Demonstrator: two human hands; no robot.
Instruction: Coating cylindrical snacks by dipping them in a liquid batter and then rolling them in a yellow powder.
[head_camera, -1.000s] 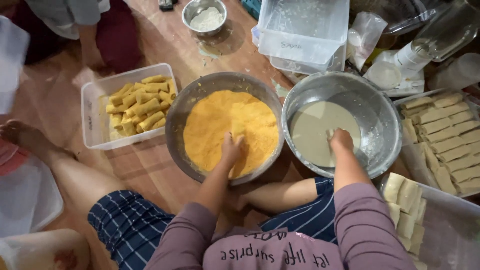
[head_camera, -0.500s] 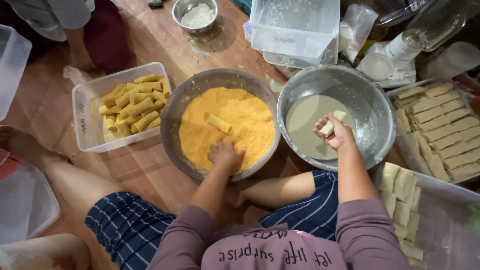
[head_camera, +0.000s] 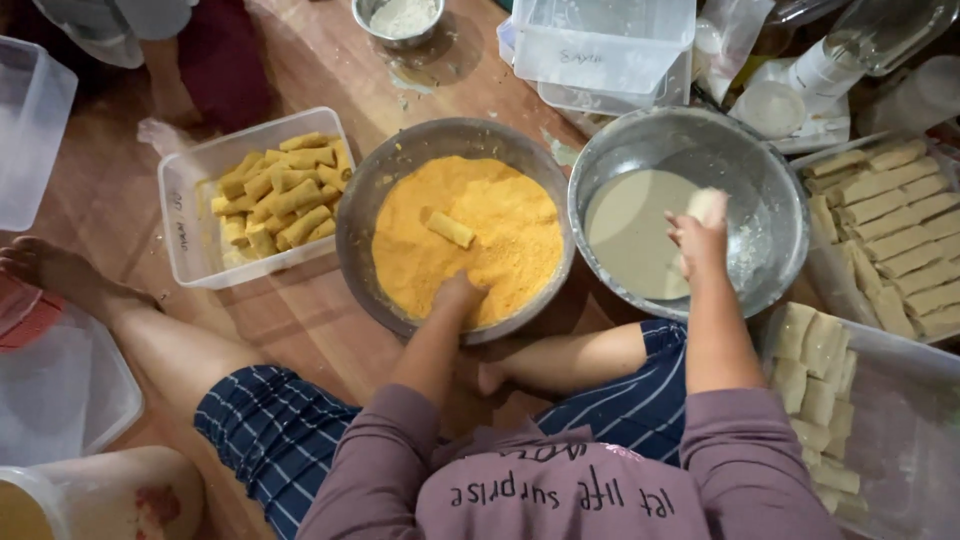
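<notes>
I see crumb bowl (head_camera: 455, 150) beside batter bowl (head_camera: 775, 215) on the floor | my right hand (head_camera: 697, 238) over batter, grip closed on a pale roll (head_camera: 706, 203) | my left hand (head_camera: 458, 296) in crumbs, grip unclear | coated roll (head_camera: 450, 229) lies on crumbs

Left hand's fingertips (head_camera: 462, 296) hidden in orange crumbs (head_camera: 500, 235); tray of rolls (head_camera: 890, 215) cut off at right edge.

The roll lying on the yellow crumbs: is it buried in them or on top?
On top. The roll lies fully visible on the crumbs' surface in the crumb bowl, apart from the left hand.
</notes>
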